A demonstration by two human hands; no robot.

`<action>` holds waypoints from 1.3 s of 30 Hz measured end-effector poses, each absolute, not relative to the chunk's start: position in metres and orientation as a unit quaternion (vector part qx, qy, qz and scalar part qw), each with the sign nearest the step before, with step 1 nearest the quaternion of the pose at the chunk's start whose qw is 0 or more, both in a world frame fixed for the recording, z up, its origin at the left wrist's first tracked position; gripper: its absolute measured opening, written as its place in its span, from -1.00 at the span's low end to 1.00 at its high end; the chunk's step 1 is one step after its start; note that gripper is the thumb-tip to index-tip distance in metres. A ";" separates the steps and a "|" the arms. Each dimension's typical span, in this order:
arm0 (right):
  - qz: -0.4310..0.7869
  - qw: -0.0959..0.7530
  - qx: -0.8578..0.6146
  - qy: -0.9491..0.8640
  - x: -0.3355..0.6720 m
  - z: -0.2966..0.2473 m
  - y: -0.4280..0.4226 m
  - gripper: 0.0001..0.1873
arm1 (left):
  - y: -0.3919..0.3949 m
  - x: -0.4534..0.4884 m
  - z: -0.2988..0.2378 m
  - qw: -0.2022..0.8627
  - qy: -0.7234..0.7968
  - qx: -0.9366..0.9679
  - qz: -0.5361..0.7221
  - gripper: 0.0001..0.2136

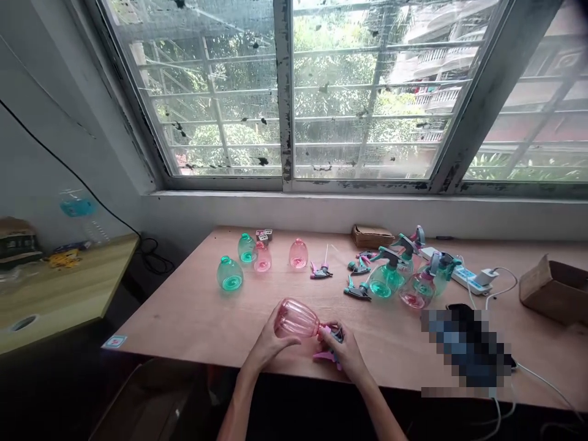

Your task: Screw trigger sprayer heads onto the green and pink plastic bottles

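A clear pink spray bottle [297, 318] lies tilted on its side above the table's front part, its neck to the right. My left hand [271, 343] is wrapped round the bottle's base end. At the neck, my right hand [345, 350] grips a pink and dark spray head [329, 356]; whether it is threaded on I cannot tell. Behind my hands stand green bottles [229, 275] and pink bottles [298, 254] without heads. Loose spray heads [321, 271] lie to their right, beside several bottles with heads fitted, among them a green spray bottle [384, 278].
A small cardboard box [554, 288] stands at the right, with a power strip [468, 277] and white cables near it. A blurred-out dark device [473, 349] lies at the front right. Small boxes [264, 235] and a flat brown carton [372, 236] sit toward the window.
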State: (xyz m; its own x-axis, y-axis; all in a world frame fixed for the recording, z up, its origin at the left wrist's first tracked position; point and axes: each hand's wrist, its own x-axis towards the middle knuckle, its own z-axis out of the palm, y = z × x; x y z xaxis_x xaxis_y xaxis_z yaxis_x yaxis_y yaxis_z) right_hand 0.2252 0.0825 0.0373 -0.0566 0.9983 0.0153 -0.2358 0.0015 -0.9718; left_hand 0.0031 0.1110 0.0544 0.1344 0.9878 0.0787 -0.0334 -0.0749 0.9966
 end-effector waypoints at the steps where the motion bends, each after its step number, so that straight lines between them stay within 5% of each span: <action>1: 0.568 0.541 -0.419 -0.457 0.226 0.037 0.082 -0.60 | 0.111 0.004 0.054 0.522 0.438 0.540 0.494 -0.05; 16: 0.558 0.535 -0.452 -0.445 0.224 0.050 0.081 -0.54 | 0.106 -0.001 0.051 0.519 0.434 0.559 0.479 0.02; 22: 0.560 0.540 -0.461 -0.426 0.222 0.053 0.081 -0.53 | 0.110 -0.001 0.056 0.515 0.435 0.577 0.461 -0.13; 33: 0.559 0.538 -0.466 -0.425 0.221 0.046 0.083 -0.60 | 0.115 -0.010 0.042 0.543 0.418 0.575 0.447 0.08; 39: 0.547 0.516 -0.473 -0.459 0.220 0.039 0.083 -0.60 | 0.116 -0.007 0.042 0.552 0.427 0.539 0.471 -0.11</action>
